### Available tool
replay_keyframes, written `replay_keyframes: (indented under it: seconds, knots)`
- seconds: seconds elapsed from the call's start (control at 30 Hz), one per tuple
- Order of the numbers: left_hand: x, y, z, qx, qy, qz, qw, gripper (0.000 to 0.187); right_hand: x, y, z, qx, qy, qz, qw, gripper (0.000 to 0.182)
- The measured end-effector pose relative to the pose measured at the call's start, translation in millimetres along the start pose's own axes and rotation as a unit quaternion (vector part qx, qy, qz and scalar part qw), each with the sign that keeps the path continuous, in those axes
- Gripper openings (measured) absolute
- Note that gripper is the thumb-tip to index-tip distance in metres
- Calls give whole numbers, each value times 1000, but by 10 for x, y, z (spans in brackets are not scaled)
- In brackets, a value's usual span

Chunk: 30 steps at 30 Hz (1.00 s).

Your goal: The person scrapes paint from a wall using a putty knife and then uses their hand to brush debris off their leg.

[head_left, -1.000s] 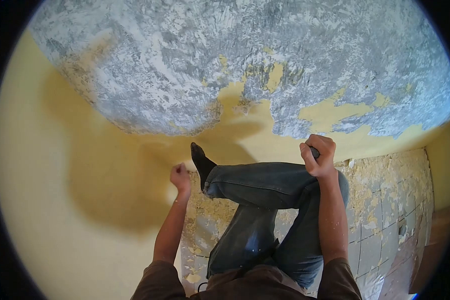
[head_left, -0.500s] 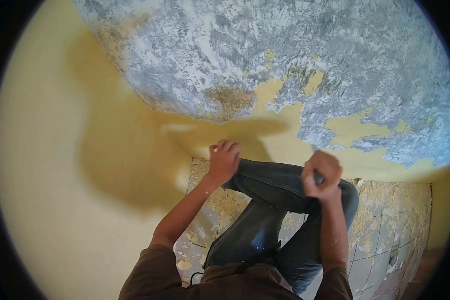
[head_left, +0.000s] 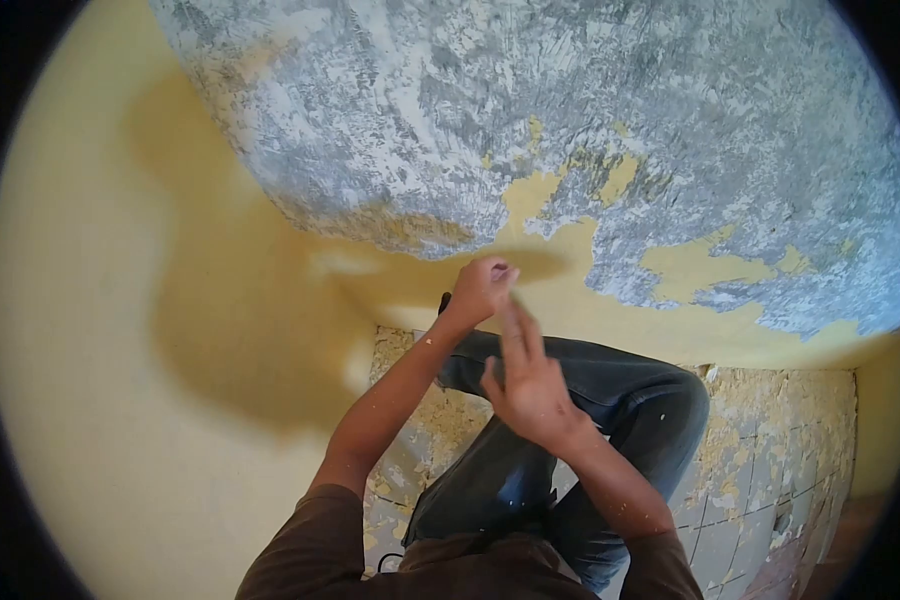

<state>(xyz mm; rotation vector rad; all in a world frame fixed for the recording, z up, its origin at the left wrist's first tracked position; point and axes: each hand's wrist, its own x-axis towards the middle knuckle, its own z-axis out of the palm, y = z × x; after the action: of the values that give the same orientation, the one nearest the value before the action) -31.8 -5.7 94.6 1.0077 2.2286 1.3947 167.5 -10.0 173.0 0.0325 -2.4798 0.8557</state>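
My left hand [head_left: 478,292] is closed in front of the wall, above my bent knee. A dark handle end [head_left: 445,301] pokes out at its left side, apparently that of a scraper; the blade is hidden. My right hand [head_left: 532,385] is open and holds nothing, its fingers stretched out and slightly blurred, with fingertips at or very near my left hand. Behind both hands, the wall has a strip of yellow paint [head_left: 555,262] below a scraped grey-white area [head_left: 420,110]. Small pale flecks cling to my forearms.
Yellow paint flakes [head_left: 740,450] litter the tiled floor [head_left: 715,520] on both sides of my legs. My legs [head_left: 610,375], in dark trousers, are folded close to the wall. A yellow side wall [head_left: 90,330] stands at left, with my shadow on it.
My right hand has moved left from the wall by my knee and opened, without the scraper. My left hand has shifted slightly right and up, closed, with the dark handle now showing at it.
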Motion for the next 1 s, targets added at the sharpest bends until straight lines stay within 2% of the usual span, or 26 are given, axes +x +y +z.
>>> replay_keyframes:
  seconds: [0.03, 0.07, 0.1, 0.17, 0.2, 0.23, 0.27, 0.3, 0.33, 0.37, 0.43, 0.47, 0.5, 0.57, 0.6, 0.63, 0.7, 0.73, 0.77, 0.8, 0.83, 0.87, 0.9, 0.93, 0.97, 1.0]
  knots:
    - [18, -156, -4, 48, 17, 18, 999, 28, 33, -61, -126, -25, 72, 90, 993, 42]
    - [-4, -191, -2, 97, 31, 36, 994, 30, 7, 18, -80, -56, 30, -35, 997, 54]
    - [-19, -211, 33, 95, 28, 39, 994, 30, -19, 27, -31, -60, 32, -33, 997, 54]
    - [-54, -124, 62, 113, -21, 25, 993, 31, 2, -65, 127, 93, -196, -118, 969, 67]
    - [-70, -69, 71, 113, -25, 26, 993, 31, -16, -20, 276, 97, -161, -55, 981, 74]
    - [-101, 34, 61, 147, -35, 10, 988, 33, 3, -1, 253, 99, -161, -54, 981, 74]
    - [-116, 94, 41, 180, -43, -6, 983, 36, 59, 44, 203, 17, -94, 49, 994, 72]
    - [-83, 16, 6, 180, -39, -6, 983, 36, 108, 76, 173, -67, -25, 149, 986, 70]
    - [-49, -61, -54, 194, -40, 52, 979, 35, 113, 78, 175, -68, -25, 146, 987, 70]
    - [-32, -131, -62, 207, -42, 108, 971, 35, 72, 69, 185, -8, -35, 95, 995, 69]
    - [-64, -145, -2, 179, -38, 74, 980, 35, -51, 43, 203, 111, -52, -6, 992, 69]
    - [-80, -86, 10, 153, -33, 41, 987, 34, -68, -16, 241, 234, -118, -41, 964, 59]
    - [-95, -49, 29, 153, -34, 42, 987, 34, -55, -4, 268, 233, -117, -40, 965, 59]
    - [-180, -79, 67, 106, -35, 61, 992, 32, -28, -24, 311, 240, -65, 32, 968, 58]
    - [-230, -107, 59, 106, -35, 54, 992, 32, 28, 72, 229, 196, -124, 183, 956, 66]
    - [-220, -131, 36, 135, -67, 59, 987, 31, 61, 100, 158, 161, -45, 178, 970, 67]
    - [-185, -192, 26, 163, -94, 65, 980, 30, 42, 93, 45, 140, -27, 154, 978, 66]
    - [-175, -257, 62, 79, -93, 20, 992, 31, 26, 55, 65, 139, -29, 154, 978, 66]
    - [-183, -329, 108, -6, -92, -27, 995, 32, -17, -19, 126, 244, -71, 91, 963, 64]
    - [-176, -392, 168, -7, -92, -27, 995, 32, -50, -68, 177, 345, -111, 26, 932, 61]
    - [-176, -351, 206, -69, -117, -55, 989, 33, -66, -74, 225, 345, -111, 26, 932, 61]
    - [-191, -318, 234, -129, -142, -83, 978, 34, -87, -70, 290, 276, -127, 50, 951, 59]
    - [-192, -288, 251, -128, -143, -85, 978, 34, -104, -73, 332, 206, -142, 75, 965, 57]
    - [-191, -238, 255, -28, -163, -69, 984, 34, -8, -40, 239, 203, -83, 152, 964, 50]
    - [-186, -243, 265, 70, -180, -51, 980, 33, 59, 102, 148, 185, -93, 172, 963, 87]
    - [-175, -251, 263, 69, -178, -49, 980, 33, 41, 147, 82, 225, -87, 174, 955, 86]
